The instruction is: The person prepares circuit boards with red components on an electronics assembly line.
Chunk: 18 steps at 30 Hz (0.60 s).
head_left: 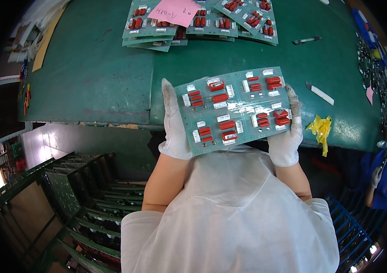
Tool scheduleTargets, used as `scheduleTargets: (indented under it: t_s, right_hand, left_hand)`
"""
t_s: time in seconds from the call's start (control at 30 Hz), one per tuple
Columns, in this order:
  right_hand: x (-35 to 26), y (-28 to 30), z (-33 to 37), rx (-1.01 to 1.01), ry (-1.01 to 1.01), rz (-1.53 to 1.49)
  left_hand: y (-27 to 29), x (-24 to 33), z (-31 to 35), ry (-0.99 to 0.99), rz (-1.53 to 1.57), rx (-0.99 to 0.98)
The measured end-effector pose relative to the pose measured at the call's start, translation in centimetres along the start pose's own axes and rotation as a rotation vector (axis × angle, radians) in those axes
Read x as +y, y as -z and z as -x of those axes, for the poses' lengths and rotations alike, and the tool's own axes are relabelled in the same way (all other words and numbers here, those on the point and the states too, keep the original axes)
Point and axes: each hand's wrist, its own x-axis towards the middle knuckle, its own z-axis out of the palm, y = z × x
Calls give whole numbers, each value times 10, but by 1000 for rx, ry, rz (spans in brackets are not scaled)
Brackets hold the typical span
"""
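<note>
work surface: green bench (pixel 102 91) spread before me, its worn near edge passing behind what i hold.
left hand (pixel 176 132): gloved in white, grasping the left edge of the board; one finger lies along that edge, and whatever reaches underneath is hidden.
right hand (pixel 286 141): gloved likewise, grasping the opposite edge, the fingertips soiled grey.
circuit board (pixel 236 109): green, held up between my two hands at the near edge of the bench, just beyond my white shirt (pixel 239 227); it sits askew, right end farther from me.
red components (pixel 220 98): arranged in four similar clusters among small white pieces; glare crosses the middle of the board.
good hold: in my judgement, light, even pressure at both edges, fingers clear of the components, the face angled to shed glare.
right of the board: a white-handled cutter (pixel 321 94), crumpled yellow plastic (pixel 321 129) nearer me, a pen (pixel 307 40) farther off.
stacked boards (pixel 211 32): similar ones, overlapping at the far side, a pink note (pixel 175 11) on top.
green rack (pixel 70 182): lower left, slotted; dark contents in its rows, too dim to name.
blue rack (pixel 350 227): lower right, barred; contents i cannot make out.
co-worker (pixel 386 182): far right, in blue.
</note>
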Motion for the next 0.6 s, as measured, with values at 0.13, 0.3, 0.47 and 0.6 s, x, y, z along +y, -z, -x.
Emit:
scheduleTargets:
  t_s: [0.13, 0.3, 0.47, 0.6]
  right_hand:
    - [1, 3, -2, -36, 19, 38]
    - [2, 4, -2, -46, 26, 47]
    - [1, 3, -2, -66, 17, -3]
    - [2, 4, -3, -47, 25, 42]
  left_hand:
    - [1, 1, -1, -23, -31, 51]
    - [-1, 0, -1, -30, -15, 64]
    - [1, 1, -1, -34, -9, 38]
    - [2, 1, -1, -16, 16, 51]
